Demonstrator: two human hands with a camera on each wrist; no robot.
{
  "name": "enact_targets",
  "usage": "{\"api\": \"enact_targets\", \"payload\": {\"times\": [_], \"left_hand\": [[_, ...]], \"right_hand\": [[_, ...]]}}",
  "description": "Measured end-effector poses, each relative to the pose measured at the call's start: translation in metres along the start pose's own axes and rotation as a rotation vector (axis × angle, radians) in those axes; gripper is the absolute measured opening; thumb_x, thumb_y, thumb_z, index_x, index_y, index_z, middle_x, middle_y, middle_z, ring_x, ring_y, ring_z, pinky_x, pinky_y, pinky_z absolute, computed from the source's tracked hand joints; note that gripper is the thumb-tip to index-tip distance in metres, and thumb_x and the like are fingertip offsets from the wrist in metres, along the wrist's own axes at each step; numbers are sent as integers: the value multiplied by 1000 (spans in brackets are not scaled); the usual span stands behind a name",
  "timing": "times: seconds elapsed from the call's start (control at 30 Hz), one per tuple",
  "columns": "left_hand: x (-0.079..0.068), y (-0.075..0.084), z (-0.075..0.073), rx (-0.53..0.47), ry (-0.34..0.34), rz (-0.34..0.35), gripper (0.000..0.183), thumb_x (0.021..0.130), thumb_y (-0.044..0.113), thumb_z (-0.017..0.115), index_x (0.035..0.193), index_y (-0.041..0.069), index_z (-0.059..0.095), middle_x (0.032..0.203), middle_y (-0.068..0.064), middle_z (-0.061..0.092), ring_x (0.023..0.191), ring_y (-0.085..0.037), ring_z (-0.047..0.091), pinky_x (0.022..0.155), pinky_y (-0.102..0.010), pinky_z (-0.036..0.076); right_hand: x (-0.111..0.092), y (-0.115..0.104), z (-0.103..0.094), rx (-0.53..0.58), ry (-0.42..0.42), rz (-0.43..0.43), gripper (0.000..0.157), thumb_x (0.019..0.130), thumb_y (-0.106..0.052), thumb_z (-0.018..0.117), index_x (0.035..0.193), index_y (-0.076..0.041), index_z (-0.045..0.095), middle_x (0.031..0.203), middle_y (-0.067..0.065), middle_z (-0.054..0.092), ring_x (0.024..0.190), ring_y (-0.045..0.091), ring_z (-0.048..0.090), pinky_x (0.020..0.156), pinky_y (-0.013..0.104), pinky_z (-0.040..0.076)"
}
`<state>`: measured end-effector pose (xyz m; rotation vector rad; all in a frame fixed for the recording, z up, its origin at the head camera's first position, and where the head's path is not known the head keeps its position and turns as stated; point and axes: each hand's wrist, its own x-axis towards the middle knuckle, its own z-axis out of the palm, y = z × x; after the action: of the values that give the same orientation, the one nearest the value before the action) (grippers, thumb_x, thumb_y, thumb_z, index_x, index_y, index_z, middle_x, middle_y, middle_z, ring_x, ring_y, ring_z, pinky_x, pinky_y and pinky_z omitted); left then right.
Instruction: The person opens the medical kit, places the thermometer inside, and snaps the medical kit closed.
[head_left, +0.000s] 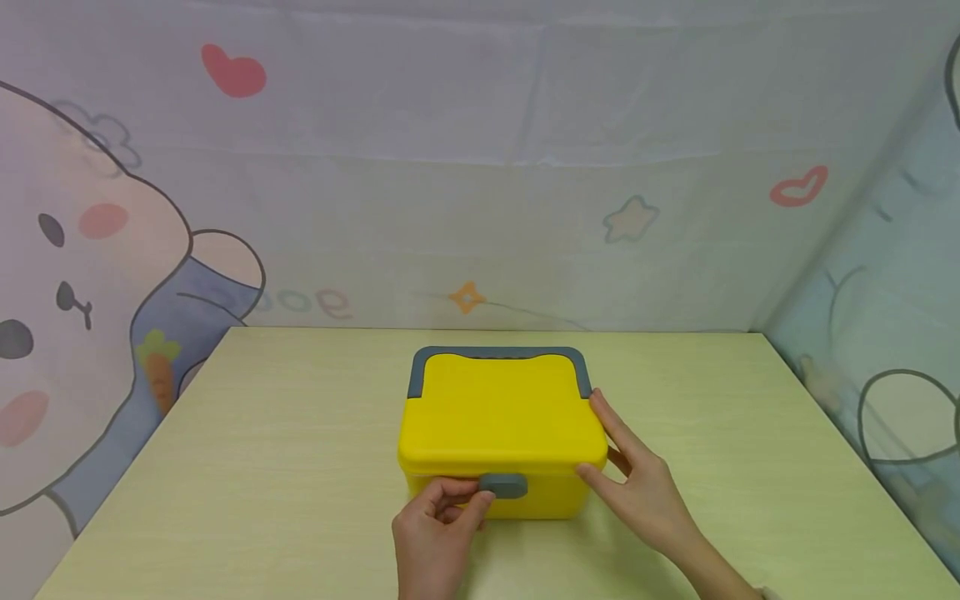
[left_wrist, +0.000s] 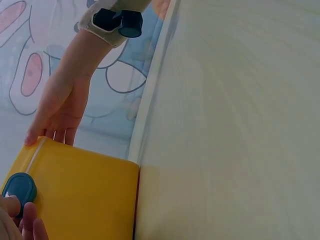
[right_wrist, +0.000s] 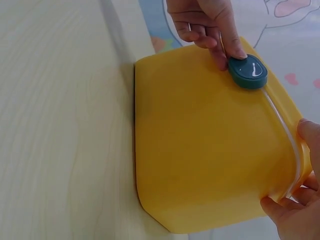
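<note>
A yellow lidded box (head_left: 510,417) with a grey folded handle (head_left: 498,352) stands on the table, its lid down. On its front is a grey-green latch (head_left: 504,485). My left hand (head_left: 438,533) pinches this latch at its left end, the thumb on its face, as the right wrist view also shows. My right hand (head_left: 645,492) grips the front right corner. Its thumb rests on the front lid edge; its other fingers lie along the right side, partly hidden. A pale seam (right_wrist: 282,120) runs between lid and body. Whatever the box contains is hidden.
The pale wooden table (head_left: 262,467) extends to both sides of the box. Behind it hangs a light cloth (head_left: 420,208) printed with hearts, a star and a cartoon animal; more printed cloth (head_left: 900,333) borders the right edge. A dark device (left_wrist: 120,21) is strapped on the right wrist.
</note>
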<state>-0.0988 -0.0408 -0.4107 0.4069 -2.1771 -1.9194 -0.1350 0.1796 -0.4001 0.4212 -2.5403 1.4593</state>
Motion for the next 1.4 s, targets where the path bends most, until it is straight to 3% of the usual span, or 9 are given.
{"api": "enact_targets", "payload": {"times": [0.33,0.6,1.03,1.23,1.4], "left_hand": [[0,-2,1,-26,19,6,18,67,16,81,78,8,68,72,-1,69,53,-24,63,49,-25,52],[0,-2,3,-26,42,12,18,67,15,81,77,8,68,71,-1,69,52,-23,63,50,-23,53],[1,-5,2,-18,19,30,17,69,16,81,78,10,68,70,1,68,53,-21,63,51,-23,53],[0,-2,-3,3,-23,-8,16,70,16,80,82,13,69,75,1,69,56,-21,63,52,-25,53],[-1,4,-18,10,-140,-6,18,73,19,78,89,15,71,83,-1,70,60,-20,64,55,-25,54]], "right_hand": [[0,0,0,-13,1,-18,73,84,-22,68,144,-33,28,150,-15,23,133,14,33,95,34,43],[0,-1,-1,-2,2,-36,74,83,-18,69,144,-30,30,151,-9,25,133,16,34,94,34,44],[0,0,-2,0,-11,-34,72,84,-18,68,144,-31,30,151,-11,23,133,15,33,94,34,44],[0,1,-1,-2,-17,-41,72,84,-20,67,145,-30,28,151,-10,22,133,15,32,94,34,45],[0,-1,-3,-32,-24,-34,72,84,-25,67,145,-31,28,151,-8,23,133,16,32,93,35,46]]}}
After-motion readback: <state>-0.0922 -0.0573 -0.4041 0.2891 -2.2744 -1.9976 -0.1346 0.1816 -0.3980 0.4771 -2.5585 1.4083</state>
